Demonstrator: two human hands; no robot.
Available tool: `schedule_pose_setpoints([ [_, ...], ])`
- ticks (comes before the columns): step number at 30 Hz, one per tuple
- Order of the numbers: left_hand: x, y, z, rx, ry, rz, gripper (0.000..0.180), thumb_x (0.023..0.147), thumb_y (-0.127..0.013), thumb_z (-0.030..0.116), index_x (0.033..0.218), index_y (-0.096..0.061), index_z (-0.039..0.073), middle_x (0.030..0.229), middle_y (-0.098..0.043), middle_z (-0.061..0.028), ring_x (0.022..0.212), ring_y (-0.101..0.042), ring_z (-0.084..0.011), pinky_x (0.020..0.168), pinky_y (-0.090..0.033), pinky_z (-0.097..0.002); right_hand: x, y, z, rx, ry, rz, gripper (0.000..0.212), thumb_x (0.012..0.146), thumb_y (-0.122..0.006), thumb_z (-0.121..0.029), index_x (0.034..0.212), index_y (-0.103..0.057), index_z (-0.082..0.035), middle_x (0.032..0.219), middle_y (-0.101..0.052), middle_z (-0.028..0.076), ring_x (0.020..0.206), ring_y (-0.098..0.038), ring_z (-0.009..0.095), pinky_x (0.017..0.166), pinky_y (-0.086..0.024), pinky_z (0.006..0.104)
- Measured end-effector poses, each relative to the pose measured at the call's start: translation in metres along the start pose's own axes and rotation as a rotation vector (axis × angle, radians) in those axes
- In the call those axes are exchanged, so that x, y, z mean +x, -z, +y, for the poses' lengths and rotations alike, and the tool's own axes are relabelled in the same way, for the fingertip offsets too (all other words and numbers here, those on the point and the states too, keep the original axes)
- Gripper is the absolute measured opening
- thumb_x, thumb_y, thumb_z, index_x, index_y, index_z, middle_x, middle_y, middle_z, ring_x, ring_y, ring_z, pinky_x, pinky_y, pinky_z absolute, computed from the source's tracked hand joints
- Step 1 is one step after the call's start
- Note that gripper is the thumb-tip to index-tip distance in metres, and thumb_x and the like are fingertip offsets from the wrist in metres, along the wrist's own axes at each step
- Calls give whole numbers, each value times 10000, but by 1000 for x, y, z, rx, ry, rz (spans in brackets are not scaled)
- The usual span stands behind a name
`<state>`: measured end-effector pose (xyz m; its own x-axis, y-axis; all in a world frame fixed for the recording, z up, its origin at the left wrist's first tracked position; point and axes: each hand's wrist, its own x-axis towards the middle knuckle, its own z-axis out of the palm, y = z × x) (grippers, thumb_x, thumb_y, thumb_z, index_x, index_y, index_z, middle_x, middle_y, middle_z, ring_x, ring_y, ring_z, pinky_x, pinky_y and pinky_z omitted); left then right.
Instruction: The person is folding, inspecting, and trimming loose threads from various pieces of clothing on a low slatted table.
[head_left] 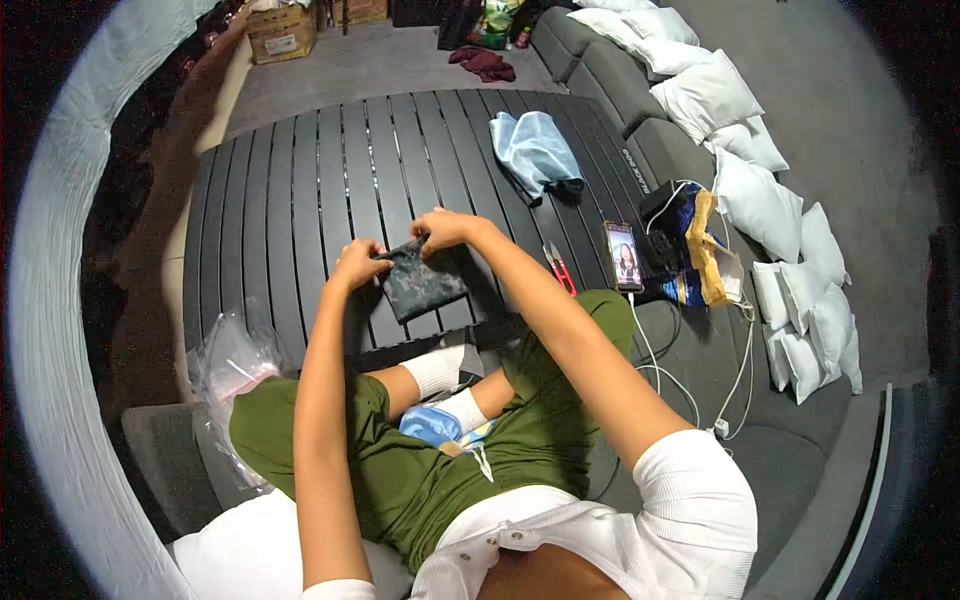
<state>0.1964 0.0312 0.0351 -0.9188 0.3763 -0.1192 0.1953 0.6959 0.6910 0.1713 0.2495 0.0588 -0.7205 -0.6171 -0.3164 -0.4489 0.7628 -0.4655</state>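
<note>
Both my hands hold a small, dark, camouflage-patterned cloth pouch (425, 287) by its upper edge, just over the near part of the slatted table. My left hand (358, 264) pinches the upper left corner between bent fingers. At the upper right corner, my right hand (446, 229) grips the same edge with thumb and fingers. The pouch's lower part hangs or lies flat toward me; whether it rests on the slats I cannot tell. To the right of my right forearm lie red-handled snips (561, 270), blades pointing away from me.
The dark slatted table (300, 200) bears a light blue cloth (535, 150) at its far right. A lit phone (622, 256) with a white cable stands near a blue-and-yellow package (706, 250). Clear plastic bags (238, 352) lie left. Several white pillows (705, 95) line the grey sofa (670, 160).
</note>
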Motion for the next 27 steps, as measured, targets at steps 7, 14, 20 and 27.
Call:
schedule_pose_setpoints([
  [7, -1, 0, 4, -278, -56, -55, 345, 660, -694, 142, 956, -567, 18, 789, -597, -80, 718, -564, -153, 666, -453, -284, -13, 8, -2, 139, 11, -60, 365, 632, -672, -299, 861, -568, -36, 808, -587, 106, 780, -547, 240, 707, -421, 334],
  [14, 11, 37, 55, -142, -328, 128, 280, 693, -615, 95, 965, -628, 33, 828, -596, -113, 762, -561, -202, 696, -442, -300, -48, 61, -19, 158, 37, 278, 253, 661, -595, -176, 871, -540, -46, 806, -597, 146, 781, -577, 293, 683, -448, 366],
  [20, -12, 40, 71, 153, -782, 455, 288, 621, -650, 33, 893, -560, 70, 896, -576, -78, 837, -550, -275, 749, -436, -363, -85, 49, -41, -353, 277, 822, 312, 602, -641, -76, 888, -516, -70, 868, -539, 68, 872, -509, 259, 779, -393, 359],
  [27, -50, -42, 22, 433, -756, 280, 226, 702, -622, 183, 899, -551, 98, 923, -548, -41, 907, -518, -207, 794, -398, -331, -108, -59, -7, -305, 215, 543, 325, 617, -659, -119, 906, -517, -77, 934, -528, 77, 929, -495, 262, 815, -381, 366],
])
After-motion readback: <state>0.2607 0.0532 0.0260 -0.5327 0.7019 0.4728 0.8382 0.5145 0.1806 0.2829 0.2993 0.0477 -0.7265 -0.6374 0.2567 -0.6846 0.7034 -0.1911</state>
